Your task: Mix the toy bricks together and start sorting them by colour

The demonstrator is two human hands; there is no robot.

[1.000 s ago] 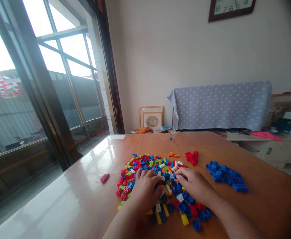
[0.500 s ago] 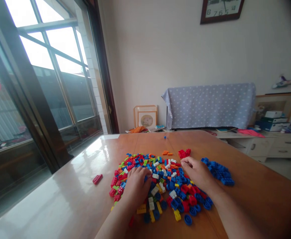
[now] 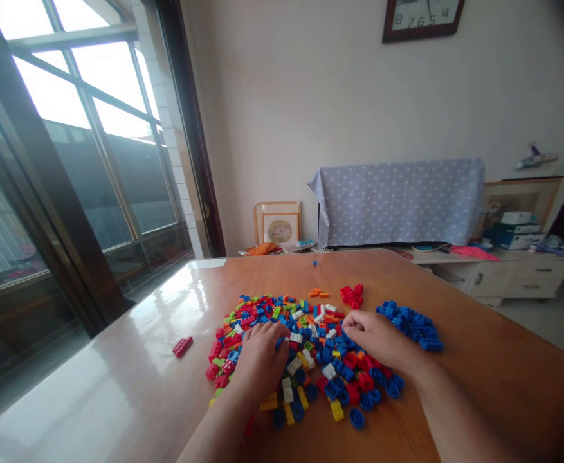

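A wide pile of mixed toy bricks (image 3: 330, 371) in red, blue, white, yellow, green and orange lies on the wooden table (image 3: 132, 392). Over its left part rests my left hand (image 3: 263, 352), fingers curled down among the bricks; whatever its fingertips touch is hidden. My right hand (image 3: 373, 333) is at the pile's right edge, its fingers bent together, and I cannot make out anything in them. Behind it sits a small red cluster (image 3: 352, 296). A group of blue bricks (image 3: 411, 325) lies to its right.
One pink-red brick (image 3: 182, 347) lies apart on the left. Some orange bricks (image 3: 319, 293) are behind the pile, and a tiny blue piece (image 3: 315, 263) is near the far edge. Beyond the table stands a white cabinet (image 3: 496, 281) beside a cloth-covered object (image 3: 397, 202).
The camera view has shifted slightly to the right. My right hand has moved a little down from the red cluster, which now shows more fully. My left hand stays over the pile.
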